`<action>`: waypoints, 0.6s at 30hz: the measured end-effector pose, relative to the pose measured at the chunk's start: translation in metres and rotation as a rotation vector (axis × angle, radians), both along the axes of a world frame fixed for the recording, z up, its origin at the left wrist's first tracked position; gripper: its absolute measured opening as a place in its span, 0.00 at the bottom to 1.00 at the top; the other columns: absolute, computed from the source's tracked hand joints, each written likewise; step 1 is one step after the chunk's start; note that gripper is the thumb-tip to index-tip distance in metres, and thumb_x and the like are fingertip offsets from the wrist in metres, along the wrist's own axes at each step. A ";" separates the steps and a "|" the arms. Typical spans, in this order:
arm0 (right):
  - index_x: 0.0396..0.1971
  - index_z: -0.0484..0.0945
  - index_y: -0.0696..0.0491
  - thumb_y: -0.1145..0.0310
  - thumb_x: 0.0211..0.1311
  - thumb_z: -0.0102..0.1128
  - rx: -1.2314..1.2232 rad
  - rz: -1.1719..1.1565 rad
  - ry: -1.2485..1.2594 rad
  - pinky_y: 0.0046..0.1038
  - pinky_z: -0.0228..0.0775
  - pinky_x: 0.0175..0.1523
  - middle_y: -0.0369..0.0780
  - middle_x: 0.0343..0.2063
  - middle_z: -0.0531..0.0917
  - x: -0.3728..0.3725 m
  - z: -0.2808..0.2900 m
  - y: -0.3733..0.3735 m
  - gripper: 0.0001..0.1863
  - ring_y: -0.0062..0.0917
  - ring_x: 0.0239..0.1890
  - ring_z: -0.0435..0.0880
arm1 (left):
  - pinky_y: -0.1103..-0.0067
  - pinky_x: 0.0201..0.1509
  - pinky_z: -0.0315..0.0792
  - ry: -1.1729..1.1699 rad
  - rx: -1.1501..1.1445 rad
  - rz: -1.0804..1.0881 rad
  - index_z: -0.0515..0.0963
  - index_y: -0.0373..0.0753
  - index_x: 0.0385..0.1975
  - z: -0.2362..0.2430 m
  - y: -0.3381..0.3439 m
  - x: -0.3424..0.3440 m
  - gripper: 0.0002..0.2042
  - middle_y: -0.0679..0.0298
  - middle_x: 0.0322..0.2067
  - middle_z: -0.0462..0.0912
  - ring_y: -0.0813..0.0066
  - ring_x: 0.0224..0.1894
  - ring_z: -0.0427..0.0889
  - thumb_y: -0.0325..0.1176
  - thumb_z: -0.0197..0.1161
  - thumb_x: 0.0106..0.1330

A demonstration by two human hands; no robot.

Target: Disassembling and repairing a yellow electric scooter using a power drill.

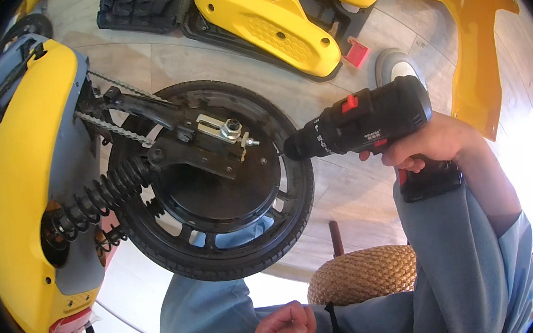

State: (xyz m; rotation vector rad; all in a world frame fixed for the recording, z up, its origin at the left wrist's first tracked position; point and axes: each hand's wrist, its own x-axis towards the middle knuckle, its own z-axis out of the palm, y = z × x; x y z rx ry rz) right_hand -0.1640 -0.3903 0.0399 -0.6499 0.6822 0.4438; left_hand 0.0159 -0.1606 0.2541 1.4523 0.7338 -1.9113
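My right hand grips a black cordless drill with red switches, its nose pointing left at the wheel's hub cover, near a small bolt head; whether the bit touches it I cannot tell. My left hand rests low over my lap, fingers curled, their contents hidden. The black tyre lies in front of me, fixed to a black swing arm with a chain, an adjuster plate with nuts and a coil spring shock. These join a yellow and grey vehicle body on the left.
Yellow moulded panels lie on a black case at the back, beside a small red plastic piece. A large yellow panel stands at the right. A woven seat is below the wheel's right side, by my blue-grey trouser legs.
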 end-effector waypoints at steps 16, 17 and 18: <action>0.38 0.80 0.59 0.68 0.50 0.63 0.085 -0.086 0.124 0.19 0.58 0.22 0.31 0.13 0.70 0.008 -0.010 0.011 0.15 0.15 0.15 0.66 | 0.82 0.32 0.55 -0.014 -0.031 0.014 0.65 0.39 0.27 -0.001 0.004 0.005 0.12 0.66 0.22 0.65 0.79 0.25 0.60 0.37 0.59 0.67; 0.38 0.80 0.59 0.68 0.50 0.63 0.082 -0.083 0.127 0.19 0.58 0.22 0.31 0.13 0.70 0.008 -0.008 0.010 0.15 0.15 0.15 0.66 | 0.82 0.32 0.55 -0.012 -0.038 0.015 0.65 0.39 0.27 -0.001 0.005 0.005 0.12 0.66 0.22 0.65 0.79 0.25 0.60 0.37 0.59 0.66; 0.38 0.80 0.59 0.68 0.50 0.63 0.072 -0.084 0.127 0.19 0.58 0.22 0.31 0.13 0.70 0.008 -0.007 0.009 0.15 0.15 0.15 0.66 | 0.82 0.32 0.55 -0.010 -0.040 0.018 0.65 0.39 0.27 0.000 0.006 0.005 0.12 0.66 0.22 0.65 0.79 0.25 0.60 0.37 0.59 0.66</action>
